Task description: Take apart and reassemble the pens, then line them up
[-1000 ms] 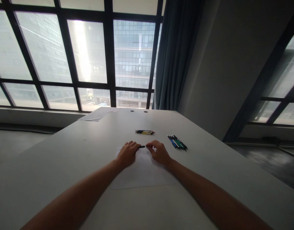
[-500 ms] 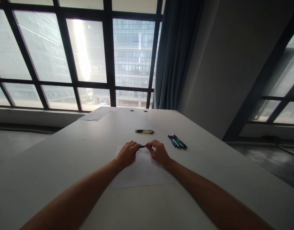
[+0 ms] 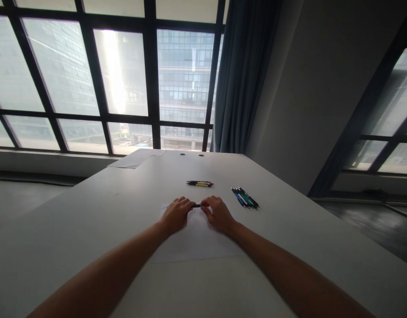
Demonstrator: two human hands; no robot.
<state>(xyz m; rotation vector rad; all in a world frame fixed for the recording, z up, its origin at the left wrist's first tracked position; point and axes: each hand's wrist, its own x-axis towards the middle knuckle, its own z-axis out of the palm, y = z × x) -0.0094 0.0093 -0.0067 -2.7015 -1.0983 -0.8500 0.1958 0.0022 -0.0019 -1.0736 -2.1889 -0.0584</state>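
Between my two hands a dark pen (image 3: 196, 206) lies level, just above the far part of a white sheet of paper (image 3: 196, 243). My left hand (image 3: 177, 214) is closed on the pen's left end. The fingers of my right hand (image 3: 218, 213) pinch its right end. Only the pen's middle shows; both ends are hidden by fingers. Past my hands rests a small group of pens (image 3: 199, 183), black with a yellow one. To the right of my right hand lies a slanted row of blue, green and black pens (image 3: 245, 197).
All of this is on a long white table (image 3: 130, 265). Several papers (image 3: 132, 160) lie at its far left edge. Two dark round discs (image 3: 201, 155) are set near the far end. A blue curtain (image 3: 243, 88) and large windows (image 3: 186, 75) stand beyond.
My right fingers have shifted slightly left along the pen, covering its right tip. The view has tilted up a little; the other pens have stayed put.
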